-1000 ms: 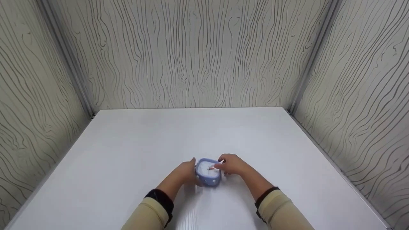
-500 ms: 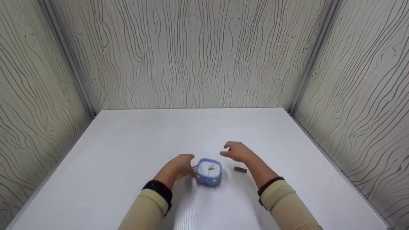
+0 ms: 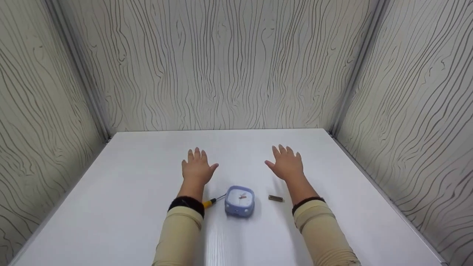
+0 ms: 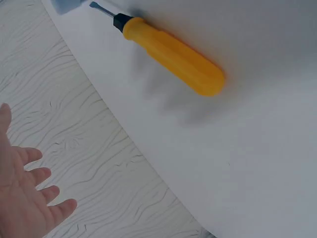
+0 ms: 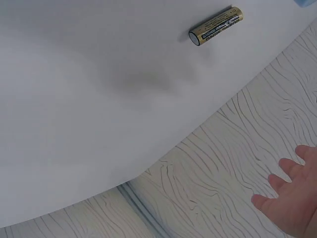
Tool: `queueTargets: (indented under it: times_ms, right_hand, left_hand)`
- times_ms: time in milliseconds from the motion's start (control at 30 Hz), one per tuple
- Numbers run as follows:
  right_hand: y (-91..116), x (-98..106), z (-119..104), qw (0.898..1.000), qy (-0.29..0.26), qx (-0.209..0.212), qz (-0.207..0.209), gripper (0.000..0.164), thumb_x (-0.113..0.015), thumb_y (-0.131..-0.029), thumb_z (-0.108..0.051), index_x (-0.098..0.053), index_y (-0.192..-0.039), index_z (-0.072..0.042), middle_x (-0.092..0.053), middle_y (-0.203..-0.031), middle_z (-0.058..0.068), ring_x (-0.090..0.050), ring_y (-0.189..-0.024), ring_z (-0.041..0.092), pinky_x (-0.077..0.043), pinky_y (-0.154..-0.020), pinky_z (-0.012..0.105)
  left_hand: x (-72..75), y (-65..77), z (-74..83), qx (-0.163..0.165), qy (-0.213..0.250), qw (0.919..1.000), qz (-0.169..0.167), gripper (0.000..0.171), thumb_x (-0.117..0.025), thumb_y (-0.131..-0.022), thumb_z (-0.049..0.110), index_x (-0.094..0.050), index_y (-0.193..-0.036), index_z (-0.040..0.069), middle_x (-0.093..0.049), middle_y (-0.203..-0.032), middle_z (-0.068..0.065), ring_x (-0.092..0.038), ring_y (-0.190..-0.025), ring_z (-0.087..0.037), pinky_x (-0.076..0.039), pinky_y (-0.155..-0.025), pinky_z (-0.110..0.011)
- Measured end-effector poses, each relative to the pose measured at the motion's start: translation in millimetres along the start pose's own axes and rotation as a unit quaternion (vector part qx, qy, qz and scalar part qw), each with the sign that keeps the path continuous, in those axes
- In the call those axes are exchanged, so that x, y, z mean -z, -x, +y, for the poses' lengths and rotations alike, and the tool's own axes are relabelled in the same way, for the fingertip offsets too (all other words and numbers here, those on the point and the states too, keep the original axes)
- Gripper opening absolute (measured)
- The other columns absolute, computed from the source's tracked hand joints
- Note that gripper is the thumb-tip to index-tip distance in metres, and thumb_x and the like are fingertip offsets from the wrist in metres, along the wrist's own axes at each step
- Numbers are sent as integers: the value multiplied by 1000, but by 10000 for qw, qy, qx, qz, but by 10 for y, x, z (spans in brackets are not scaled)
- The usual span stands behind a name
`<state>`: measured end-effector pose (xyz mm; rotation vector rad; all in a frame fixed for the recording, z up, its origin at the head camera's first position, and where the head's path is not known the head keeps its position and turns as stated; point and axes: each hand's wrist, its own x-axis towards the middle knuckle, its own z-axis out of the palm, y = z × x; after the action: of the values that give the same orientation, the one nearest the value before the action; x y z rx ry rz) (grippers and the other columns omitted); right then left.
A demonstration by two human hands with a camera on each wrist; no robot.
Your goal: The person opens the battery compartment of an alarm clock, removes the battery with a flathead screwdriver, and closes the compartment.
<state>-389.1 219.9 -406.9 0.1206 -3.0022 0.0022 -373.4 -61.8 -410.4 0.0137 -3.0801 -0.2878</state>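
A light blue alarm clock point(image 3: 239, 201) with a white dial rests face up on the white table, between and nearer than both hands. My left hand point(image 3: 197, 170) is spread above the table to the clock's left, holding nothing. My right hand point(image 3: 287, 165) is likewise spread and bare on the other side. Beside the clock lies a screwdriver point(image 4: 173, 57) with a yellow handle, its tip toward the clock; the left forearm partly covers it in the head view. A gold and black battery point(image 5: 216, 26) lies to the clock's right, near the right forearm.
The white tabletop point(image 3: 147, 155) meets a back wall point(image 3: 221, 66) with a wood-grain pattern. Similar side walls point(image 3: 414, 111) stand left and right, with grey metal posts point(image 3: 353, 81) in the corners.
Both hands have left the clock, moved forward and apart, and spread their fingers. The battery and the screwdriver have come into view on the table. The clock stays in about the same place.
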Motion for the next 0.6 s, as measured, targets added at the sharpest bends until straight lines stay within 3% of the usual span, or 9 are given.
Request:
queueTargets:
  times_ms: [200, 433, 600]
  right_hand:
    - [-1, 31, 31, 9987, -309, -282, -277, 78, -34, -99, -63, -26, -156, -9, -22, -163, 18, -14, -153, 40, -10, -121, 67]
    - [22, 64, 45, 9987, -296, -258, -324, 80, -34, -98, -64, -24, -156, -10, -19, -164, 17, -9, -154, 40, -8, -121, 67]
    - [46, 79, 10, 9985, -341, -109, -406, 81, -38, -98, -63, -23, -156, -10, -18, -164, 19, -9, -153, 41, -13, -122, 64]
  left_hand:
    - [61, 18, -114, 392, 65, 9987, -328, 88, -37, -97, 65, -18, -156, 2, -12, -165, -20, -3, -155, -39, -7, -124, -61]
    - [68, 47, -31, 265, 93, 9987, -427, 94, -38, -94, 70, -16, -157, 4, -11, -165, -19, -2, -155, -38, -7, -124, -61]
    - [53, 84, -16, 386, 106, 9981, -474, 94, -41, -93, 69, -20, -156, 3, -13, -165, -19, -5, -155, -39, -9, -124, -62]
